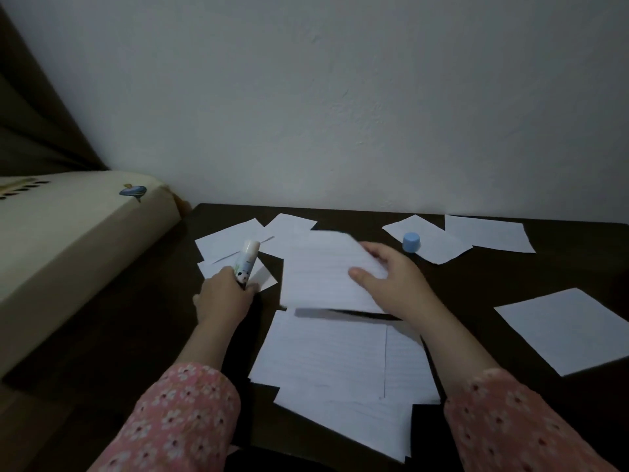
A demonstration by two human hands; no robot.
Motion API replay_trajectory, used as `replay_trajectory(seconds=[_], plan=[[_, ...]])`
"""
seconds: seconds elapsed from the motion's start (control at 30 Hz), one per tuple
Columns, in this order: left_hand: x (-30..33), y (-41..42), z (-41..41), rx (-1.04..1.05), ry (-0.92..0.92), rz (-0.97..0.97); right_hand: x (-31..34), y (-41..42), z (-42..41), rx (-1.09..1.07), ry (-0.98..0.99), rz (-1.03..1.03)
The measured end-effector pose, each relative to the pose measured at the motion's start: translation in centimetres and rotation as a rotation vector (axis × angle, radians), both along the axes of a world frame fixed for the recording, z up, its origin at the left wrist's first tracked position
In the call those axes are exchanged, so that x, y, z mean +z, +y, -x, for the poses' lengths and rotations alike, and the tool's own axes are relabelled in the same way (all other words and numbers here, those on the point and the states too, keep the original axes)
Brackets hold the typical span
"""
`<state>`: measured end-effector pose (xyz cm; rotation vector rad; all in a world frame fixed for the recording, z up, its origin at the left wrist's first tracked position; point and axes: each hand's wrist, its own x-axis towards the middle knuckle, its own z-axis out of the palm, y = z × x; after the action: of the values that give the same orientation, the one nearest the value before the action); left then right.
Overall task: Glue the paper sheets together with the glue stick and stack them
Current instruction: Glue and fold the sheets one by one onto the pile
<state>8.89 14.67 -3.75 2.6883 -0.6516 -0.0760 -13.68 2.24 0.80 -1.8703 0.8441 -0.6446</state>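
Observation:
My left hand [223, 298] grips an uncapped white glue stick [247, 258] with a panda print, its tip pointing up and away. My right hand [391, 279] pinches a lined paper sheet [320, 270] by its right edge, thumb on top, holding it lifted above the dark table [476, 291]. It casts a shadow on the stack of lined sheets [326, 359] lying just below, near me. The glue stick's blue cap [411, 241] stands on a loose sheet at the back right.
Loose white sheets lie at the back left [231, 238], back right [490, 233] and right [568, 328]. A cream mattress [68, 240] borders the table on the left. A white wall stands right behind the table.

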Motion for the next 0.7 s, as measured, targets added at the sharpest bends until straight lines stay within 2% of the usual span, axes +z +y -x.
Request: replay_trajectory(seconds=[0.1,0.3,0.37,0.57,0.7], plan=[[0.0,0.8,-0.1,-0.046,0.063,0.12,0.0,1.3,0.2,0.162,0.257,-0.072],[-0.3,1.1,0.9,-0.091,0.089,0.176,-1.0,2.7,0.0,0.094,0.714,0.204],[-0.5,1.0,1.2,-0.091,0.096,0.199,-1.1,2.7,-0.2,0.097,0.802,0.247],[-0.2,1.4,0.6,-0.1,0.178,0.317,0.1,2.8,-1.2,0.134,0.907,0.241],[0.3,1.9,-1.5,-0.023,0.157,0.405,1.2,3.4,-4.9,0.075,0.625,0.274]])
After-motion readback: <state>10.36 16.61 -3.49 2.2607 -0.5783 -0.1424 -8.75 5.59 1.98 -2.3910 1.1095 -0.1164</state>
